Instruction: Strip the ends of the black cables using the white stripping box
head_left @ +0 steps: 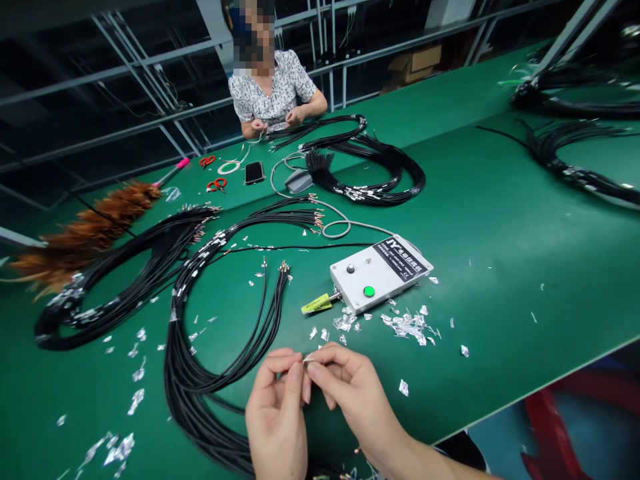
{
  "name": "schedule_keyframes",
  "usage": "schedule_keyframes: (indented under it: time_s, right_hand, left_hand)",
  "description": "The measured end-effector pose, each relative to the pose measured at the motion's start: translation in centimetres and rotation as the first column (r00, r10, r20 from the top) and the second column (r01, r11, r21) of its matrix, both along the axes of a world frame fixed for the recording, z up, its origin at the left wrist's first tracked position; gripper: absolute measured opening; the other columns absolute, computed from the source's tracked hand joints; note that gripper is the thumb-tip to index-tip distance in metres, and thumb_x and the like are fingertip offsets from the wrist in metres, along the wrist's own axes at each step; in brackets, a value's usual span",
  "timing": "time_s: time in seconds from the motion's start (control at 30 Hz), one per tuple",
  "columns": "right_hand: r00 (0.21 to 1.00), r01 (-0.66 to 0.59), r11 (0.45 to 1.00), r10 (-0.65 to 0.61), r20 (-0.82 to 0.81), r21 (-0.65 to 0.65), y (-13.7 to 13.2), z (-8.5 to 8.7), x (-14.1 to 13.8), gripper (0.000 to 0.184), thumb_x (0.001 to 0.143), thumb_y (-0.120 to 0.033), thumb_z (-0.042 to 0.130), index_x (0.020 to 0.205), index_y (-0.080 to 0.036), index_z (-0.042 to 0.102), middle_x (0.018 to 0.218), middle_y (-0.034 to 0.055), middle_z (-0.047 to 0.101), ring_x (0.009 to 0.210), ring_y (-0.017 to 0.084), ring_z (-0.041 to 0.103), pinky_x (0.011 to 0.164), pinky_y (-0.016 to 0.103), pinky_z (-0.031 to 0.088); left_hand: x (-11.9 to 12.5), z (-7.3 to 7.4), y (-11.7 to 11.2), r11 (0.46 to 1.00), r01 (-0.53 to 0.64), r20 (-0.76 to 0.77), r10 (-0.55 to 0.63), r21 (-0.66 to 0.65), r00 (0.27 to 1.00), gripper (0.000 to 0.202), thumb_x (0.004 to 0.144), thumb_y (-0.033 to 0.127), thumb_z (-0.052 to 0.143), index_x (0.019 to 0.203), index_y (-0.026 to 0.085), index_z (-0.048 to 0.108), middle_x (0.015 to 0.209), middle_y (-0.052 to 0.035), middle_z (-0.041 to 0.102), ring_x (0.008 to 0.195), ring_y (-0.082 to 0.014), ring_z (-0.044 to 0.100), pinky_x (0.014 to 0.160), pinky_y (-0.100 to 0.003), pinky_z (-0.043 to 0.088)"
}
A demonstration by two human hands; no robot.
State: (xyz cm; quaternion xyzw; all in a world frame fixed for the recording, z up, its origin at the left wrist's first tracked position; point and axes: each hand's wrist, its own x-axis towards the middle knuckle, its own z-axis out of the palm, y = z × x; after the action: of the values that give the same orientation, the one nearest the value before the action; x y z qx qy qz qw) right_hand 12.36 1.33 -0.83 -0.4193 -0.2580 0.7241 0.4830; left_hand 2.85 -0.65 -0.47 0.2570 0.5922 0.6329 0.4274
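Note:
My left hand [280, 407] and my right hand [345, 383] meet at the fingertips near the table's front edge. Both are closed in a pinch on a small, pale wire end [307, 359], mostly hidden by the fingers. Left of them curves a large bundle of black cables [175, 373], its strands running in beneath my left hand. Just beyond my fingers stands a light grey box with a green button [369, 291] and a yellow-green clip [317, 305] on its shaft.
Silvery foil scraps [407, 327] litter the green table [500, 280]. More cable coils [395, 180] lie farther back, near a grey pedal [299, 181], a phone [254, 173] and red-handled scissors [217, 185]. A feather duster [95, 223] rests at left. Another person [273, 93] sits opposite, hands on cables.

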Motion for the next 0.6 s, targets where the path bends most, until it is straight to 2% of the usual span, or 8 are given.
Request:
schedule_keyframes:
  time_s: [0.17,0.37,0.47,0.6]
  right_hand:
    - [1.0,-0.006,1.0,0.006,-0.004,-0.001,0.4,0.6,0.5,0.034,0.062,-0.043,0.083,0.076,-0.015,0.071,0.062,-0.0018,0.06,0.047,0.004,0.043,0.045,0.018,0.031]
    - [0.997,-0.027,0.998,0.024,-0.075,-0.049,0.6,1.6,0.2,0.032,0.062,-0.041,0.083,0.067,-0.014,0.066,0.05,-0.003,0.056,0.046,0.005,0.037,0.045,0.019,0.026]
    - [0.992,-0.031,0.992,0.016,-0.125,-0.124,0.2,1.6,-0.2,0.032,0.062,-0.041,0.082,0.067,-0.013,0.067,0.054,-0.0021,0.059,0.048,0.004,0.036,0.047,0.019,0.025]
    - [0.99,-0.016,0.982,-0.011,-0.143,-0.187,-0.3,1.4,-0.5,0.034,0.058,-0.042,0.085,0.064,-0.014,0.067,0.057,-0.0019,0.06,0.05,0.005,0.037,0.049,0.019,0.027]
  left_hand:
    - [-0.1,0.1,-0.2,0.997,0.055,-0.038,-0.053,0.057,0.998,0.024,0.072,0.036,0.08,0.071,0.017,0.066,0.089,0.0003,0.053,0.053,-0.0026,0.05,0.052,-0.016,0.047]
    - [0.0,-0.4,-0.4,0.997,0.044,-0.094,-0.038,0.065,0.995,0.021,0.072,0.033,0.08,0.072,0.017,0.066,0.093,-0.0009,0.054,0.058,-0.0045,0.054,0.056,-0.016,0.049]
    - [0.3,-0.2,-0.3,0.999,-0.018,-0.046,0.02,0.049,0.999,0.025,0.067,0.036,0.083,0.07,0.018,0.066,0.094,-0.001,0.056,0.06,-0.0049,0.055,0.058,-0.015,0.05]
    - [0.9,0.5,0.0,0.996,-0.09,0.09,0.089,0.009,0.992,0.033,0.056,0.04,0.089,0.067,0.017,0.066,0.09,-0.001,0.057,0.059,-0.0057,0.054,0.054,-0.015,0.05]
